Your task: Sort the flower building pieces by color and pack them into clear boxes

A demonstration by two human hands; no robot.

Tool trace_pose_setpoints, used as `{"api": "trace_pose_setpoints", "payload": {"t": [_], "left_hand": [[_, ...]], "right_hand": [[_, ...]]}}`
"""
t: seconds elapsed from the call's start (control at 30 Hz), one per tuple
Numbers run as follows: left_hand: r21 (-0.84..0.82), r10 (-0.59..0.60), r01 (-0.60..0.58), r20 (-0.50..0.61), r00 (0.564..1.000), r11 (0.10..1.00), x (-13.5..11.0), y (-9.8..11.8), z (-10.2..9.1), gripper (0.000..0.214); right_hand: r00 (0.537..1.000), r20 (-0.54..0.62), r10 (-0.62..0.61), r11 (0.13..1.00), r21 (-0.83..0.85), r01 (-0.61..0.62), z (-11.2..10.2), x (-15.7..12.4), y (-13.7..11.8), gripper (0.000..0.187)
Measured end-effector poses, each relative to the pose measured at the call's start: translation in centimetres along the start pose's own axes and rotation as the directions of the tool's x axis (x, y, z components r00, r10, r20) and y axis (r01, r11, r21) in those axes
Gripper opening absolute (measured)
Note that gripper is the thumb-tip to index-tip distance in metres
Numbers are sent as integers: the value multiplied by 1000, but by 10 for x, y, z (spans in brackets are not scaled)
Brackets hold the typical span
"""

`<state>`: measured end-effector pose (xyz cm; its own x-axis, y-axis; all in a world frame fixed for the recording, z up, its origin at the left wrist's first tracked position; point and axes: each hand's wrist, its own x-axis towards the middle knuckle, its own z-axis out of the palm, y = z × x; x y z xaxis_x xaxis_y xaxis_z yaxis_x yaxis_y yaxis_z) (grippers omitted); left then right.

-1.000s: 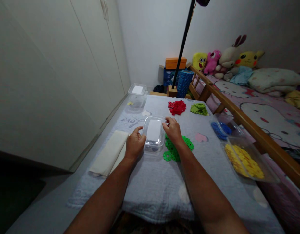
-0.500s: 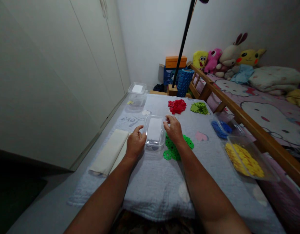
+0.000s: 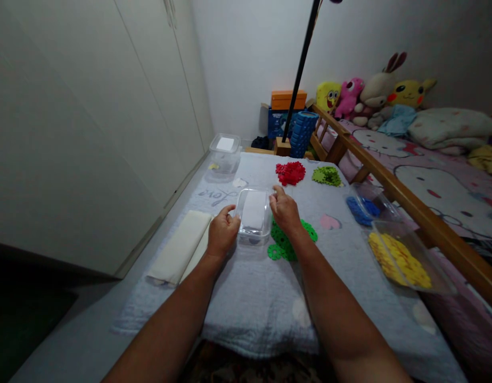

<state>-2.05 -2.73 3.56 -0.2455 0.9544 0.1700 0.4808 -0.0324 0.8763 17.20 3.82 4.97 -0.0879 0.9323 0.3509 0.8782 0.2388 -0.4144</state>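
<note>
A clear plastic box (image 3: 253,217) with a white label on its lid stands on the grey cloth (image 3: 246,298), with something dark inside near its bottom. My left hand (image 3: 222,232) curls against the box's left side, fingers bent round its edge. My right hand (image 3: 285,211) grips the box's right side and lid rim. Under my right wrist lies a pile of dark green toothed discs (image 3: 288,242).
Red discs (image 3: 290,173) and light green discs (image 3: 327,176) lie further back. A second clear box (image 3: 225,151) stands at the back left. Blue discs (image 3: 360,209) and yellow discs (image 3: 398,260) sit in clear trays at right, beside a wooden bed rail (image 3: 409,205). A folded cream cloth (image 3: 180,254) lies left.
Both hands have stayed on the clear box; my right hand has shifted slightly forward along its right rim. Everything else is unchanged.
</note>
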Motion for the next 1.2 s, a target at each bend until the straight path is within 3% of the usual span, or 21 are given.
{"api": "trace_pose_setpoints", "payload": {"t": [0.37, 0.7, 0.97, 1.2], "left_hand": [[114, 60, -58, -11, 998, 992, -5, 4, -3, 50], [200, 69, -65, -12, 998, 978, -5, -3, 1, 48], [209, 279, -246, -142, 950, 946, 0, -14, 8, 38], [225, 349, -314, -136, 927, 922, 2, -19, 10, 34]], "right_hand": [[998, 49, 43, 998, 34, -45, -10, -2, -5, 46], [991, 130, -2, 971, 237, -29, -18, -8, 4, 50], [987, 155, -39, 967, 255, -2, -11, -17, 9, 50], [985, 168, -47, 961, 275, -1, -12, -21, 13, 52]]}}
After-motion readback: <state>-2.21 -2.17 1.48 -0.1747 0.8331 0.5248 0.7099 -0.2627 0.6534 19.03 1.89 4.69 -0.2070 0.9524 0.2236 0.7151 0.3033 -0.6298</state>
